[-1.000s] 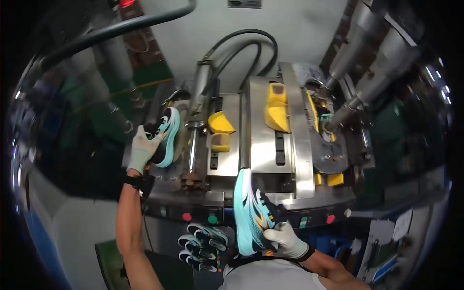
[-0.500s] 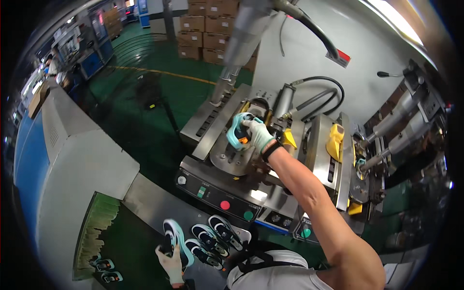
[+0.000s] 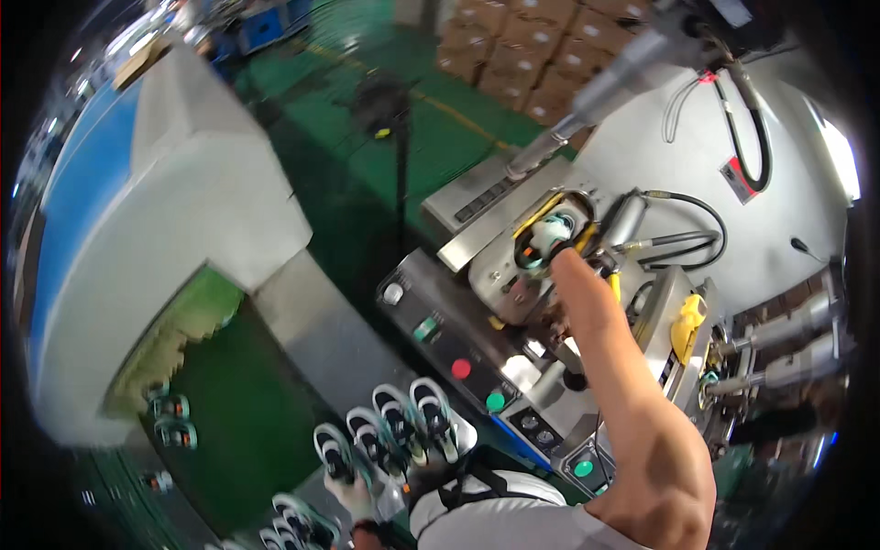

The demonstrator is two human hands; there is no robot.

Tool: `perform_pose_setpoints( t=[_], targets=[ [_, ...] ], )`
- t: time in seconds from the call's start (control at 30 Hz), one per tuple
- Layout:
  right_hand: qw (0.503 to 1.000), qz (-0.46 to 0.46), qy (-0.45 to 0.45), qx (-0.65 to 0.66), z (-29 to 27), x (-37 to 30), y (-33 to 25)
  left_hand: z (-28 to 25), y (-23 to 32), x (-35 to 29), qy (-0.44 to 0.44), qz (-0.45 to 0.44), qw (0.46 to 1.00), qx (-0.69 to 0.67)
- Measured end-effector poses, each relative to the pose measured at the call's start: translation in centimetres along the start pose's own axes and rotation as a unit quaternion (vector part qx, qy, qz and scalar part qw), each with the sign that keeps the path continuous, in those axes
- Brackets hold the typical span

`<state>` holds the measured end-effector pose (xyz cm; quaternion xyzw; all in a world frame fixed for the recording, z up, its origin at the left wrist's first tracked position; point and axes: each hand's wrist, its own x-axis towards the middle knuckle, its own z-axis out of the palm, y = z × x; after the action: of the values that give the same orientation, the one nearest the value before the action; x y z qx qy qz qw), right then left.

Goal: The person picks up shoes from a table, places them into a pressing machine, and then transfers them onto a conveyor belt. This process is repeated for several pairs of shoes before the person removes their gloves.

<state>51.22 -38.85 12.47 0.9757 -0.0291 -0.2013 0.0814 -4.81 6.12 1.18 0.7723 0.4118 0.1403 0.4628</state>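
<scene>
Nearest my body, my left hand [image 3: 353, 498], gloved in white, touches the near end of a dark shoe [image 3: 334, 451] with a pale blue sole; its fingers are partly hidden, so I cannot tell how tightly they close. Beside this shoe stand three similar shoes [image 3: 401, 424] in a slanting row. With them so close, the left wrist is best kept low, so that no neighbour is knocked.

Farther out, the control panel [image 3: 431, 335] carries red and green buttons; the small marks beside them are too fine to read. Beyond it, my right hand [image 3: 553, 236] lies over a second shoe [image 3: 530, 259] in the yellow-edged cradle [image 3: 587, 240] of the machine. The glove covers most of this shoe, and I cannot tell whether my fingers pinch it or merely press. Good seating, I judge, calls for an even push and a sole set square between the yellow edges, with fingers kept clear of the metal rod [image 3: 541, 151].

On the wall beyond hangs a red-and-white label [image 3: 737, 179], its lettering illegible. Farthest, stacked brown boxes [image 3: 536, 57] bear white stickers, likewise unreadable.
</scene>
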Motion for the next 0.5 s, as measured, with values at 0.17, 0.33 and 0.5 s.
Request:
perform_pose_setpoints(
  t=[0.17,0.33,0.5],
  targets=[
    [0.797,0.030,0.198,0.570,-6.7,-10.5,3.8,3.9,4.1,2.7,-0.046,0.017,0.999,-0.025],
    [0.817,-0.185,0.321,0.442,1.1,-31.4,-11.4,2.4,1.4,3.0,-0.022,-0.034,0.997,0.062],
    [0.942,-0.082,0.188,0.268,16.8,-35.8,-11.6,3.1,1.1,3.6,-0.110,0.002,0.993,0.041]
  ],
)
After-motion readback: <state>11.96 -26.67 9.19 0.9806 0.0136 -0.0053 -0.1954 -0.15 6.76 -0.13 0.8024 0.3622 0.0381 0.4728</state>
